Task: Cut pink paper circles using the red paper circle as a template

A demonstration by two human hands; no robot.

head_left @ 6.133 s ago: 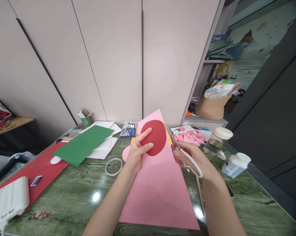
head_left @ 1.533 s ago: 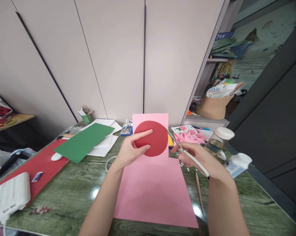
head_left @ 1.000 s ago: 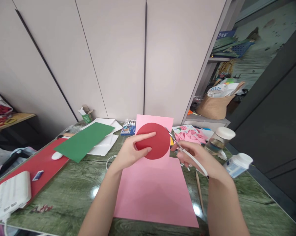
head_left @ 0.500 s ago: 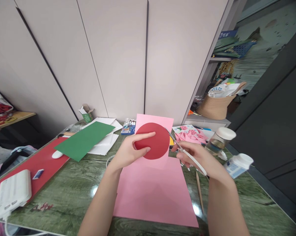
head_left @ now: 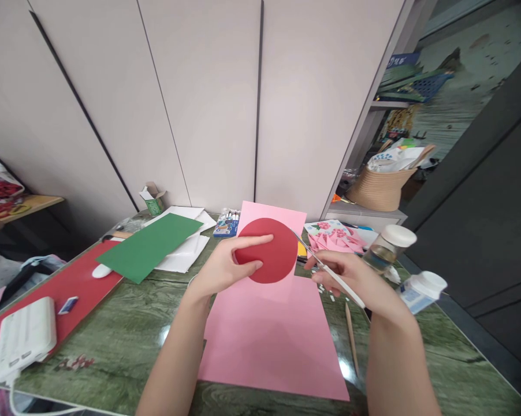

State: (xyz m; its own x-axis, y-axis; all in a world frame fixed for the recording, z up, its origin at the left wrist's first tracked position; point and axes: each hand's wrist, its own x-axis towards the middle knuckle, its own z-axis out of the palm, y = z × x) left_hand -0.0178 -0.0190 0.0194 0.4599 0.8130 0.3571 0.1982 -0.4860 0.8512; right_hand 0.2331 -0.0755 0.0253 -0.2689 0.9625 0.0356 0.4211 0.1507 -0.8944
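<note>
We can read no word or number with certainty. We record lettering on the blue item (head_left: 404, 59) at upper right, too blurred to make out, and illegible print on the marker box (head_left: 226, 230), green carton (head_left: 156, 205) and white bottle (head_left: 421, 290).

Bare green tabletop (head_left: 126, 341) leaves room for a low pass at lower left, between the power bank (head_left: 29, 332) and the left forearm (head_left: 174, 352), and at lower right, outside the right forearm (head_left: 397, 364). In the centre, the left hand (head_left: 223, 266), red disc (head_left: 275, 254) and scissors (head_left: 339, 282) bar the way; at right stand a lidded jar (head_left: 393, 244) and a white bottle (head_left: 423, 290); cabinet doors (head_left: 204, 104) close off the top.
</note>
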